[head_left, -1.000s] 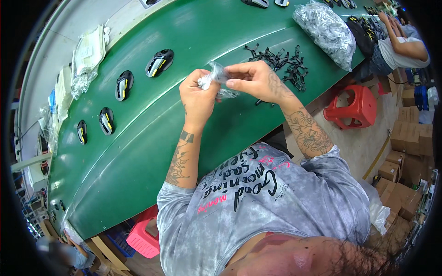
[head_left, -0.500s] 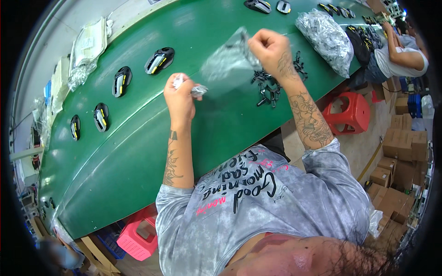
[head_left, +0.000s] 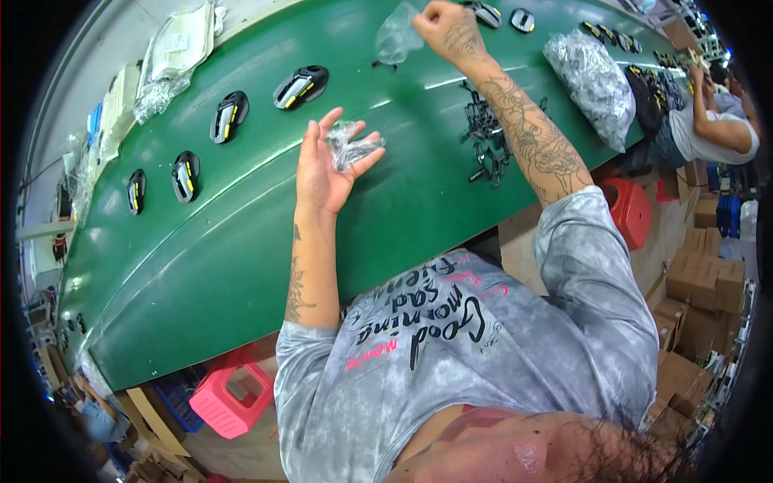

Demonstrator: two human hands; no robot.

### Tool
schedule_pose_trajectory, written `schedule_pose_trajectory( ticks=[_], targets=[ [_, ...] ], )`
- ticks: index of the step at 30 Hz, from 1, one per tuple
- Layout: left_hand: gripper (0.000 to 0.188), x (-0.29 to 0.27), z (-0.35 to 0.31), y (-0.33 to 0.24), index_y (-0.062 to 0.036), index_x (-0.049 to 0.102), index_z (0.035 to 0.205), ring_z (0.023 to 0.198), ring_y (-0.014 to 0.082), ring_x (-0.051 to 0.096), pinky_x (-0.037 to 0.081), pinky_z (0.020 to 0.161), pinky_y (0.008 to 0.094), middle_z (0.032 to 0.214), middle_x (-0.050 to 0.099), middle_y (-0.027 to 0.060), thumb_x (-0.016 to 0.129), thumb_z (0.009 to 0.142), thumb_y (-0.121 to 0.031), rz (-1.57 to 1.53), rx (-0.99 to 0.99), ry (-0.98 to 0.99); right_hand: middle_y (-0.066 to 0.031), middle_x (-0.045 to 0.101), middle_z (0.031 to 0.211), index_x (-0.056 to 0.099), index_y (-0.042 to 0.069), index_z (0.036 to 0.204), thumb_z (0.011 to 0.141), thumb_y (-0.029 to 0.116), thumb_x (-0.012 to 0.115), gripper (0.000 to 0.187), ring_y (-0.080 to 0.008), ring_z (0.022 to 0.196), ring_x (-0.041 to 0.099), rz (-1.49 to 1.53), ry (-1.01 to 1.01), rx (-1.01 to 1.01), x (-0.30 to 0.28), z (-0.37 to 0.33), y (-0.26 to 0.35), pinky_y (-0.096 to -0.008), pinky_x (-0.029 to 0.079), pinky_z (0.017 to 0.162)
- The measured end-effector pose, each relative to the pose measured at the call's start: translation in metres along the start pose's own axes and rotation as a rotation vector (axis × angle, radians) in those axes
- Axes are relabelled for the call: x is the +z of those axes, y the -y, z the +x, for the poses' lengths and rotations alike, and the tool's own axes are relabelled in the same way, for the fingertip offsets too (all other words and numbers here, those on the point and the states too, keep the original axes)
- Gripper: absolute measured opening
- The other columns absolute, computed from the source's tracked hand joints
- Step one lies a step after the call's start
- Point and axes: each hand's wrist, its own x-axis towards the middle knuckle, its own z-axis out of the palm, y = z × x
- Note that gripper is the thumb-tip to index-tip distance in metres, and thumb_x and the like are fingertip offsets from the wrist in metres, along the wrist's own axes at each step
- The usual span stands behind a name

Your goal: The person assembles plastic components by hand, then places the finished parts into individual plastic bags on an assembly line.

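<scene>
My left hand (head_left: pixel 324 173) is over the green table with its palm up and fingers spread. Crumpled clear plastic packets (head_left: pixel 352 146) rest against its fingers; their contents are too small to make out. Farther off, my right hand (head_left: pixel 452 34) is closed on the edge of a clear plastic bag (head_left: pixel 398 34), which hangs from it. A small dark piece (head_left: pixel 385 64) shows at the bag's lower end. Beneath my right forearm lies a loose pile of small black parts (head_left: pixel 485 133), apart from both hands.
Several black-and-grey oval parts with yellow marks (head_left: pixel 230 117) lie along the table's far left side. A large bag of clear packets (head_left: pixel 592 88) lies at the right, near another person (head_left: pixel 708 121). Below the table edge stand a pink stool (head_left: pixel 229 398) and a red stool (head_left: pixel 626 211).
My right hand has moved away toward the far side with the plastic bag. My left hand has gone from closed to spread, with the packets still on it. The view has shifted slightly.
</scene>
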Motion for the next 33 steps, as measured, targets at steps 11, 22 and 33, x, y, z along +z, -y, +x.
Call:
schedule_pose_trajectory(
  ticks=[11, 22, 33],
  targets=[
    [0.076, 0.022, 0.011, 0.023, -0.0012, 0.031, 0.154, 0.135, 0.0459, 0.048, 0.043, 0.111, 0.0658, 0.148, 0.044, 0.0259, 0.044, 0.105, -0.059, -0.138, -0.031, 0.449, -0.0074, 0.070, 0.093, 0.071, 0.006, 0.094, 0.088, 0.020, 0.074, 0.016, -0.0195, 0.089, 0.066, 0.310, 0.393, -0.578, -0.032, -0.084, 0.088, -0.0331, 0.052, 0.080],
    [0.050, 0.068, 0.018, 0.044, -0.0042, 0.038, 0.151, 0.139, 0.0440, 0.046, 0.045, 0.109, 0.0580, 0.156, 0.038, 0.0309, 0.033, 0.111, -0.034, -0.561, -0.213, 0.448, -0.0038, 0.070, 0.102, 0.075, 0.010, 0.106, 0.077, 0.019, 0.084, 0.032, -0.0229, 0.092, 0.064, 0.004, 0.201, -0.393, -0.100, -0.153, 0.079, -0.0365, 0.049, 0.084],
    [0.036, 0.048, 0.036, 0.049, -0.0002, 0.051, 0.133, 0.061, 0.0147, 0.053, 0.048, 0.064, 0.0332, 0.077, 0.053, 0.0025, 0.055, 0.103, -0.019, -0.062, -0.021, 0.412, -0.0060, 0.066, 0.102, 0.061, -0.001, 0.117, 0.104, 0.017, 0.054, 0.023, -0.0119, 0.086, 0.059, 1.273, 0.569, 0.544, -0.088, -0.157, -0.013, -0.0296, 0.049, 0.078]
  ],
)
